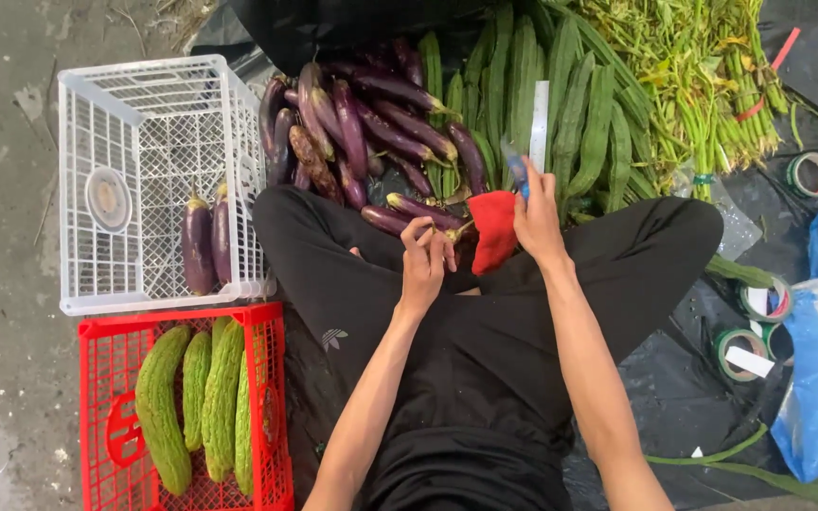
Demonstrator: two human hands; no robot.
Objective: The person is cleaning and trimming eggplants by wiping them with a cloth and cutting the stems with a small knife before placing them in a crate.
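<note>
L hand [423, 260] fingers pinched on an eggplant [418, 210] lying over the lap w/ red cloth [494, 230] at its stem end, R hand [537, 220] closed round a blue-handled tool [517, 170] by the cloth — best keep eggplant steady, tool clear of L fingertips.

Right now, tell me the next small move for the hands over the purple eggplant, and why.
Probably wipe along the long purple eggplant: the left hand pinches it near its stem end while the right hand presses a red cloth against that end. Two eggplants already lie in the white plastic crate.
</note>
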